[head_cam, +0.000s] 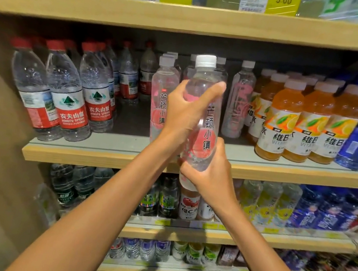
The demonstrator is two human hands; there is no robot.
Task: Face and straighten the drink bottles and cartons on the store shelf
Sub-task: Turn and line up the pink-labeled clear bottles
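clear bottle [208,126] upright, left hand [184,110] high, right hand [210,170] low

1. 9 o'clock of held bottle [203,106]: bare shelf strip [128,125] between red-label water bottles [78,100] and pink-label bottle [161,99]; passable, rear water bottles [130,80] close its back.
2. 3 o'clock: bare shelf patch [240,153] before lone pink bottle [237,102]; orange drink bottles [279,118] wall its right.
3. 12 o'clock: upper shelf board [191,24] caps headroom.
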